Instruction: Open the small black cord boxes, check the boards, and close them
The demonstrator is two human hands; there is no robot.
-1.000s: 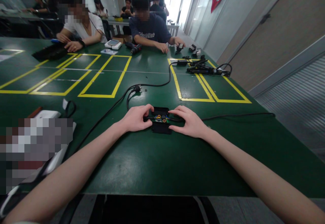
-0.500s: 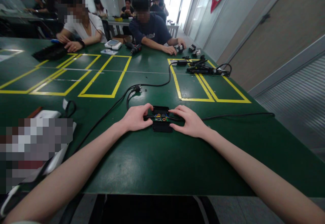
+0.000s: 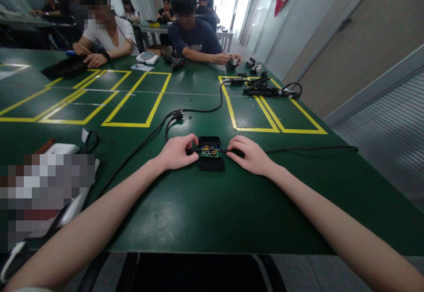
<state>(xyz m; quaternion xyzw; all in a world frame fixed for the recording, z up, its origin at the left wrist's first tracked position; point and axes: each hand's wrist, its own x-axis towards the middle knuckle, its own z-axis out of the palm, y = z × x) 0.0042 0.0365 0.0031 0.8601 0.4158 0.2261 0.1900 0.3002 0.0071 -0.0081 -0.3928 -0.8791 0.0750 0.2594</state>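
Observation:
A small green circuit board (image 3: 210,151) with copper coils lies between two black case halves, one behind it (image 3: 209,141) and one in front (image 3: 211,164). Black cable runs out from both ends of the board. At its left end, my left hand (image 3: 180,152) has thumb and fingers closed round the cable. On the other side my right hand (image 3: 247,154) pinches the cable (image 3: 298,149) a little away from the board. Both hands rest low over the green table (image 3: 185,221).
A black plug (image 3: 179,115) and cord lie behind my left hand. Yellow tape outlines mark the table. Black cables and parts (image 3: 265,91) lie at the back right. A power drill (image 3: 177,63) and white device (image 3: 147,58) stand near two people across the table.
My right hand has drawn back to the right, off the case halves and onto the cable. The board shows more fully. The person opposite has brought both hands together on a dark part.

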